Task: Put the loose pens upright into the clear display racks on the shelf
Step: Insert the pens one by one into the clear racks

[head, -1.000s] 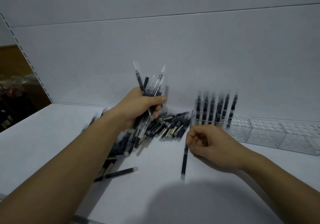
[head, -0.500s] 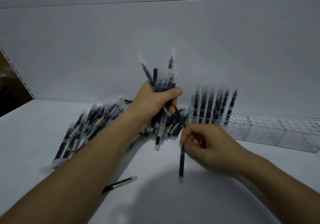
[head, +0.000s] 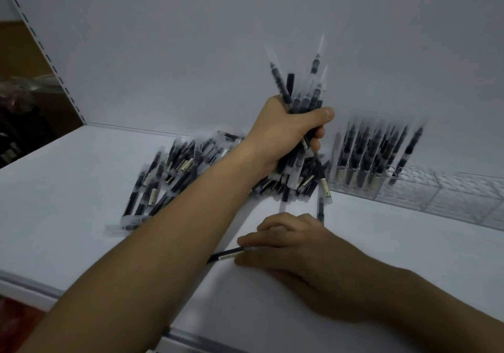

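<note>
Left hand: fingers clenched round pen bundle, above loose pile. Right hand: fingers pinch 1 stray pen lying flat near shelf front edge. Rack: back right.

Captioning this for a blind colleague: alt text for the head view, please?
A left hand grips a bundle of pens above a loose pile on a white shelf; the right hand pinches a stray pen. A clear rack holds upright pens.
</note>
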`<action>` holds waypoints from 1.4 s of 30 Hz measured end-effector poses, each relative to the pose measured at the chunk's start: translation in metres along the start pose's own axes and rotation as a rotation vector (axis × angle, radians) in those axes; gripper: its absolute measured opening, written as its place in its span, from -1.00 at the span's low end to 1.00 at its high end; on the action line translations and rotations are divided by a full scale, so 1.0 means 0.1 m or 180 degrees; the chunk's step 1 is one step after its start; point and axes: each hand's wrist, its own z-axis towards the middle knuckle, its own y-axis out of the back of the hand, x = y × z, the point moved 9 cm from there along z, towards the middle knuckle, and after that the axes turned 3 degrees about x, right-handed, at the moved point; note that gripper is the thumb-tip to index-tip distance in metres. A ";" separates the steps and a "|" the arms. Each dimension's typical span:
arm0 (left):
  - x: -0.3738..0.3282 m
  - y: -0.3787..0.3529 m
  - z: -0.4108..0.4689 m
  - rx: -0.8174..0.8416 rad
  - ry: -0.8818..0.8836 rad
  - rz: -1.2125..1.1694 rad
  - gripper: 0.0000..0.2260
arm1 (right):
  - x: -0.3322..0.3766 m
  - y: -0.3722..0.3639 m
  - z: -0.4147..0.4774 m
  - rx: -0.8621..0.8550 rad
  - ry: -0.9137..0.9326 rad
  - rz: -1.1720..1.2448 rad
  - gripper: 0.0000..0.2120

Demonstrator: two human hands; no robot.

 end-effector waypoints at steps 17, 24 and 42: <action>0.29 0.11 -0.14 -0.0529 0.0204 -0.0855 -0.80 | -0.95 0.96 -0.60 -0.1780 -0.1270 0.0335 -0.85; 0.09 -0.25 -0.26 -0.0063 -0.0281 0.0616 -0.68 | -1.06 1.39 -0.93 -0.3034 -0.1332 0.1515 -0.93; 0.15 -0.62 -0.25 0.0333 -0.0468 0.1060 -0.58 | -1.24 1.51 -1.15 -0.3623 -0.1567 0.3033 -0.91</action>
